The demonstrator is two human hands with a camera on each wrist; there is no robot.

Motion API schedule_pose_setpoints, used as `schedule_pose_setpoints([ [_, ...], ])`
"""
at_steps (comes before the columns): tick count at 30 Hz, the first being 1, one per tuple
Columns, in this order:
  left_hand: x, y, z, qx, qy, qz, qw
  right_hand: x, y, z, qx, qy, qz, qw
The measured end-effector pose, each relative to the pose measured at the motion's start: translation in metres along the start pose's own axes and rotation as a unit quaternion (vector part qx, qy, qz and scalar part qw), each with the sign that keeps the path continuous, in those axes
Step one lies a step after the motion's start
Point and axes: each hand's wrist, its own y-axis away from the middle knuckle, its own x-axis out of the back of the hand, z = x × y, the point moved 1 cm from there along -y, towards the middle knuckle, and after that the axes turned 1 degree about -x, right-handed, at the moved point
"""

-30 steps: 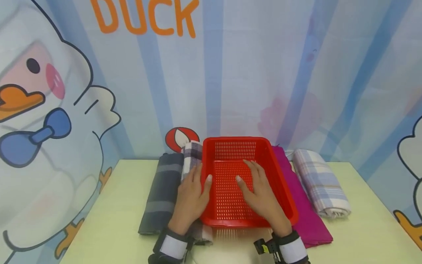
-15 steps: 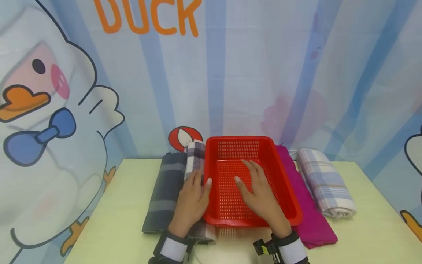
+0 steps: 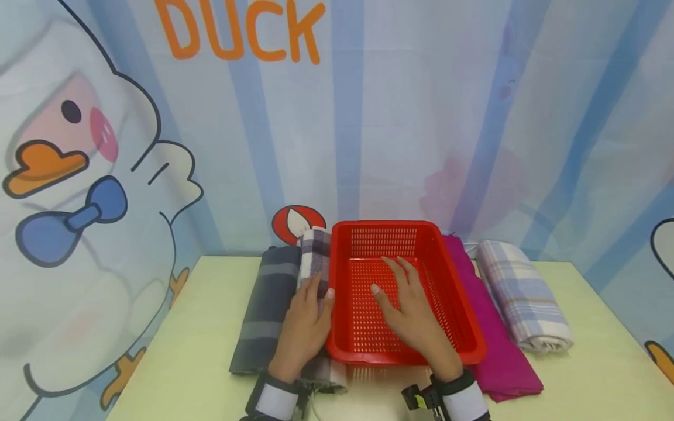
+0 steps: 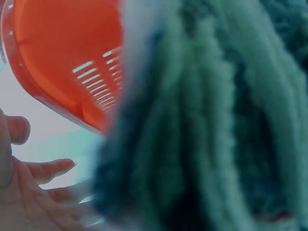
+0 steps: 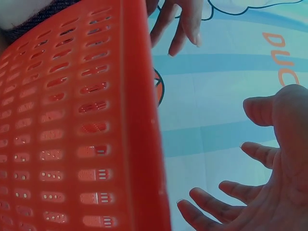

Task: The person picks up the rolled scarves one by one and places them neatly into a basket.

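A red plastic basket [image 3: 406, 356] with slotted walls stands on the table, its inside bare. My left hand [image 3: 301, 330] is at the basket's left rim, fingers spread and relaxed, overlapping a rolled plaid cloth [image 3: 314, 251] in the head view. Over the basket's right half my right hand [image 3: 416, 321] hovers with fingers loosely spread and nothing in them. In the left wrist view a blurred fringed cloth [image 4: 207, 120] hides much of the scene, and the left palm [image 4: 29, 207] faces the lens. The right wrist view shows the right hand [image 5: 260, 183] above the basket's rim [image 5: 139, 120].
Left of the basket lies a dark striped rolled cloth [image 3: 271, 310]. A folded magenta cloth [image 3: 500, 351] is against its right side, and a pale blue-white plaid roll [image 3: 523, 298] lies farther right. Behind the pale yellow table [image 3: 195, 351] hangs a printed duck curtain [image 3: 400, 117].
The head view has shifted slightly, so the table and cloths sit farther right in the frame. Both hands stay nearly still; the left has drawn a little away from the rim.
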Motion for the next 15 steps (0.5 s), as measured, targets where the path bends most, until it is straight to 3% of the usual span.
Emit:
schedule_pose_setpoints([
  [10,-0.004,-0.001,-0.011,-0.016,0.019,0.029,0.9993,-0.001,0.001,-0.003,-0.014,0.0,-0.007,0.9999],
  [15,-0.008,0.0,-0.02,0.003,0.034,0.023,0.9991,-0.003,0.002,-0.003,-0.013,0.0,-0.005,0.9999],
])
